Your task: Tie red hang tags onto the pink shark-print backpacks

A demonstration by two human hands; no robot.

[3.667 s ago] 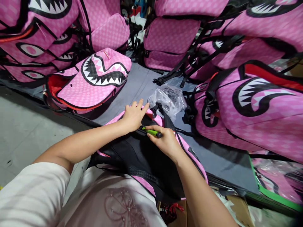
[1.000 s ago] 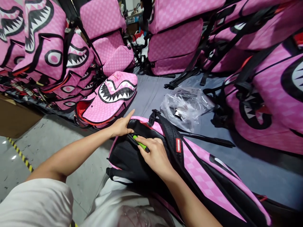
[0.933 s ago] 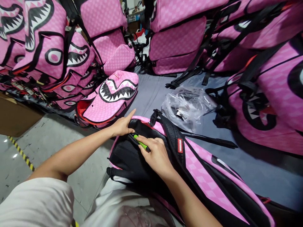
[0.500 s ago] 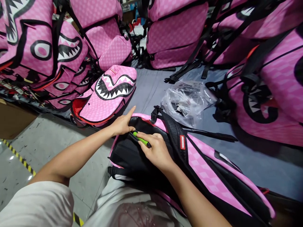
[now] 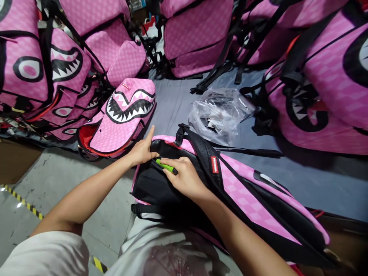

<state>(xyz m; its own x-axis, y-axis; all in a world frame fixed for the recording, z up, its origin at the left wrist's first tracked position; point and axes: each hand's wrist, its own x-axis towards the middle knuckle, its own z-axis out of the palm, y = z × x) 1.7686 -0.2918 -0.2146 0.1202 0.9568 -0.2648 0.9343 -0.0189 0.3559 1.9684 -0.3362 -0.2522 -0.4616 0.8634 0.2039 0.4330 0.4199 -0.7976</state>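
Note:
A pink and black backpack lies across my lap and the table edge, its black back panel facing up. My right hand is closed round a small green and black tool, whose tip meets the black panel near the backpack's left end. Beside that tip, my left hand rests on the backpack's edge, index finger stretched out and thumb apart, pressing near the tool. Just beyond my left hand is a pink shark-mouth bag with a red lining showing at its opening.
On the grey-blue tabletop lies a crumpled clear plastic bag. Pink backpacks are stacked along the back and both sides, with black straps hanging down. A cardboard box stands at the left, near yellow-black floor tape.
The view has shifted, so the surroundings sit farther left and slightly higher. Both hands keep nearly the same place on the backpack, the green tool still in my right hand.

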